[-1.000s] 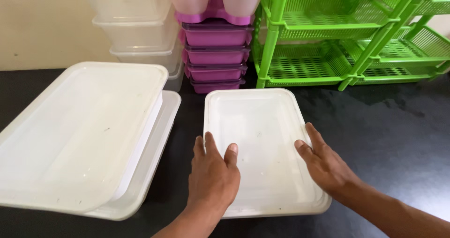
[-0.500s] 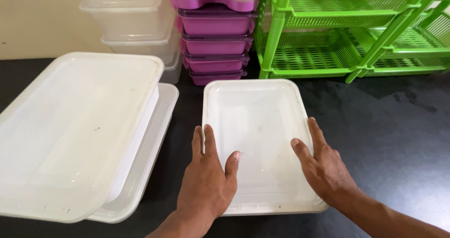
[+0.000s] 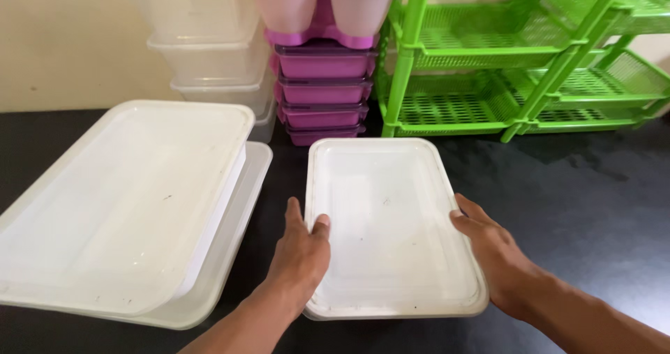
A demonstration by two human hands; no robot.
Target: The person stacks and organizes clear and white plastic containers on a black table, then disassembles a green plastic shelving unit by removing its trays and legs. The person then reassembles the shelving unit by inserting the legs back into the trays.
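Gripping white rectangular plastic container lid [image 3: 391,228] lying flat on black desk [image 3: 593,207], just right of stacked larger white lids [image 3: 125,207]; left hand [image 3: 300,256] clasping left rim, thumb on top; right hand [image 3: 499,256] spread against right edge; squaring both edges evenly before lifting.

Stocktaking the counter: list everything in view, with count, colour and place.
small lid: one, white, centre, flat on the counter
large lids: two, white, stacked at left
clear boxes: about four, translucent, stacked at back left
purple boxes: four, purple, stacked at back centre
pale cups: two, in a purple holder, atop the purple boxes
rack: one, green, back right
counter: one, black
left hand: on the small lid's left edge
right hand: on its right edge
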